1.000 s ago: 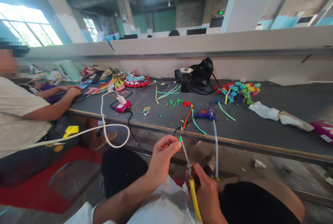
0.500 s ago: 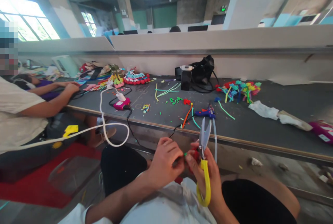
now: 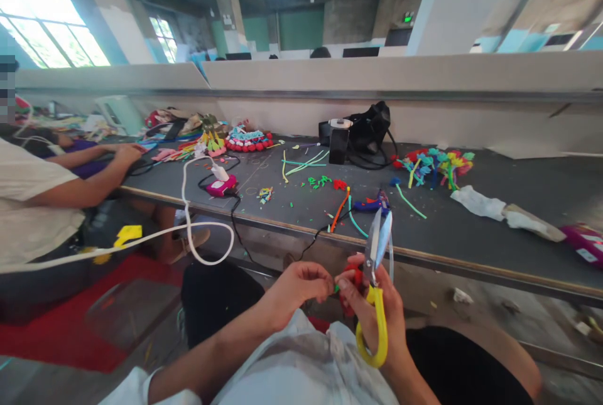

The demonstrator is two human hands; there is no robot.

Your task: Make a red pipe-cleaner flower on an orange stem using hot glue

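My left hand and my right hand meet over my lap, just below the table's front edge. Both pinch a small green and red piece between their fingertips. My right hand also holds scissors with a yellow and red handle, blades pointing up and slightly apart. A blue glue gun lies on the dark table just beyond my hands.
Pipe cleaner flowers, loose pipe cleaners, a pink glue gun, a black bag and a white cloth lie on the table. A person in a white shirt sits at the left. A white cable loops off the edge.
The scissors swung from pointing at the green tip to blades upright. My hands dropped lower and came together, both pinching the small piece.
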